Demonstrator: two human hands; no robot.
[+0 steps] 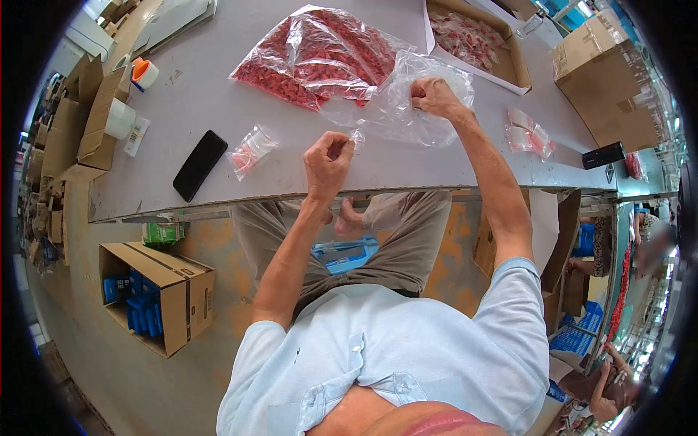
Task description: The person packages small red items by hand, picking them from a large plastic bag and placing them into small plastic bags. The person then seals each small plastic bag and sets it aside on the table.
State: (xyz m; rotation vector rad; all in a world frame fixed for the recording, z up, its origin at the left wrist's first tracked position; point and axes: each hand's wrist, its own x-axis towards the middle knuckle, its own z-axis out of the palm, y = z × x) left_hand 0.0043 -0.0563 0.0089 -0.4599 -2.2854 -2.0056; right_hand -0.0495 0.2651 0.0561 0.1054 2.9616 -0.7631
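My left hand (327, 163) is closed over the near part of the table, its fingers pinching a small clear plastic bag (357, 137) that sticks up past the fingertips. Farther forward, my right hand (435, 97) has its fingers curled together over the loose clear plastic (407, 120) at the side of a big bag of small red pieces (320, 58); what those fingers hold is hidden. A packet of small clear bags with red marks (253, 151) lies left of my left hand. More such packets (529, 134) lie to the right of my right forearm.
A black phone (200, 166) and tape rolls (144, 74) are at the left. An open white carton (522, 89) of filled small bags stands at the back right, near a cardboard box (600, 69) and a black object (603, 155). Below, a carton (193, 301) holds blue items. Other people sit at the far right.
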